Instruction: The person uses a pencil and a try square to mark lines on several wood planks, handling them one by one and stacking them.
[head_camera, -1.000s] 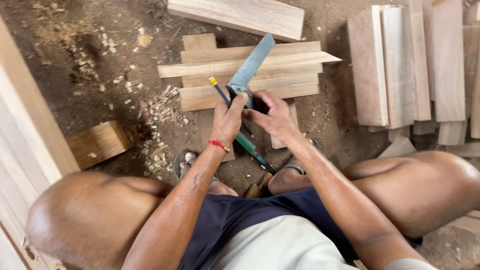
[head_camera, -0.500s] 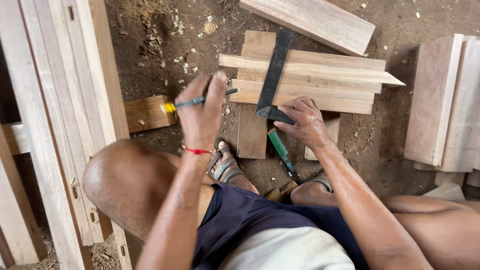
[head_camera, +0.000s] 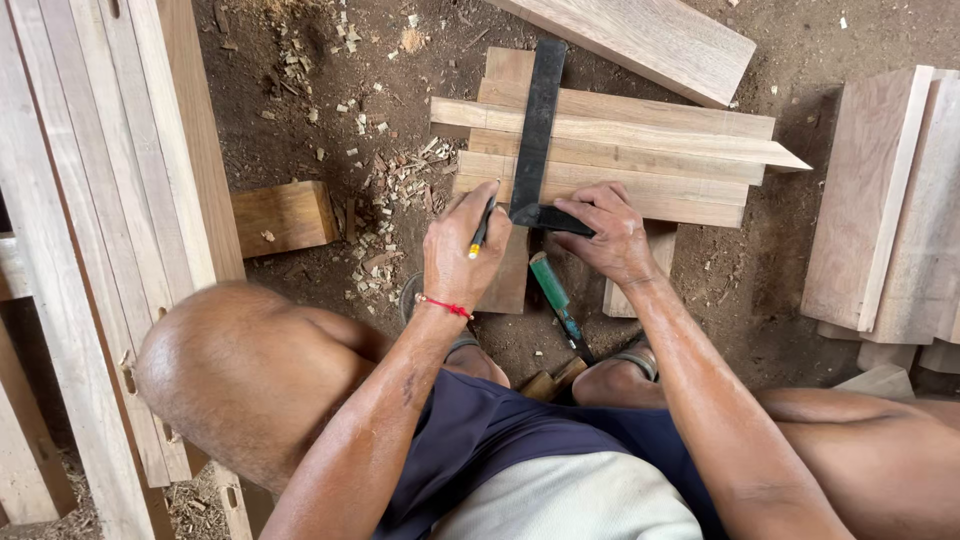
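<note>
My left hand (head_camera: 463, 250) grips a dark pencil with a yellow end (head_camera: 481, 231), its tip at the near edge of the wooden slats (head_camera: 660, 150), just left of the try square. My right hand (head_camera: 603, 232) presses the black stock of a metal try square (head_camera: 538, 125) against the slats' near edge; its blade lies across the slats, pointing away from me. The slats rest on a cross board (head_camera: 506, 270) on the dirt floor. A green-handled chisel (head_camera: 553, 298) lies on the ground below my right hand.
A long wooden frame (head_camera: 110, 200) lies at the left, with a small wood block (head_camera: 285, 215) beside it. A plank (head_camera: 640, 40) lies at the top, stacked boards (head_camera: 885, 200) at the right. Wood chips (head_camera: 385, 215) litter the dirt. My knees and sandalled feet frame the spot.
My left hand came down from a raised position and brought the pencil tip to the slats beside the square. The square's blade turned slightly more upright. My right hand stays on the stock.
</note>
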